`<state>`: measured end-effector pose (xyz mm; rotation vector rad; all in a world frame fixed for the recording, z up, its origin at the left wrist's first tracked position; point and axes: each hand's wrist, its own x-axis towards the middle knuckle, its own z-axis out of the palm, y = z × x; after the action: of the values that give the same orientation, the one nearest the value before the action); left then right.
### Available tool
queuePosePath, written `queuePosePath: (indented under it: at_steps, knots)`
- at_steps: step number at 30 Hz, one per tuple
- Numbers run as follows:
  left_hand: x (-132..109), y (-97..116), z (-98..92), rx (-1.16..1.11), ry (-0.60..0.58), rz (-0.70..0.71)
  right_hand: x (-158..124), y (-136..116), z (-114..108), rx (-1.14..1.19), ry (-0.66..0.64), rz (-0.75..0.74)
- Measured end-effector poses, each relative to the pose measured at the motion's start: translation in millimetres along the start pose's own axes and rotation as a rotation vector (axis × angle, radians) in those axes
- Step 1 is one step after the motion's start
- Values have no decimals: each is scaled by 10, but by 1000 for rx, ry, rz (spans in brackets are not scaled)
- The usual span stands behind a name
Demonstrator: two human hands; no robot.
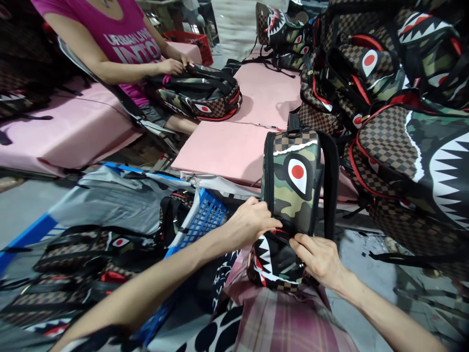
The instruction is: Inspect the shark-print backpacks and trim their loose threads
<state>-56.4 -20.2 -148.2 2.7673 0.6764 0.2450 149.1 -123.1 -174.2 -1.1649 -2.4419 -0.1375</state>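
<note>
A camouflage and brown-check backpack (pixel 293 195) stands upright on my lap, leaning near the pink table edge. Its side panel, printed with a red and white eye, faces me, and shark teeth show lower down. My left hand (pixel 256 220) is closed on the left edge of the side pocket opening, with the fingers pinched together. On the right edge of the same opening, my right hand (pixel 318 256) grips the material between thumb and fingers. A black shoulder strap (pixel 330 181) hangs along the backpack's right side.
Similar backpacks (pixel 388 146) are piled on the right. At lower left, more bags (pixel 76 249) lie in a grey-lined container beside a blue plastic basket (pixel 207 215). Across the pink table (pixel 223 151), a seated person (pixel 135 49) handles another backpack (pixel 205 93).
</note>
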Motion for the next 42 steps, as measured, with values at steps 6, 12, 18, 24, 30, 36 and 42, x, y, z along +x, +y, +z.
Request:
queuePosePath:
  at_steps: [6, 12, 18, 24, 30, 36, 42]
  knots:
    - [521, 145, -295, 213, -511, 8, 60, 0, -8, -21, -12, -17]
    - [441, 90, -197, 233, -467, 130, 58, 9, -24, -17, -25, 3]
    - [188, 12, -88, 247, -304, 9, -1, -22, -19, 16, -42, 104]
    - [127, -10, -41, 186, -273, -56, 123, 8, -298, 160, -216, 488]
    - [109, 38, -54, 187, -264, -81, 378, 12, -401, 43, -344, 549]
    - [69, -6, 1, 165, -233, -60, 568, -2, -435, -65, -477, 484]
    - [49, -12, -19, 145, -239, -63, 591, 35, -499, -75, -548, 437]
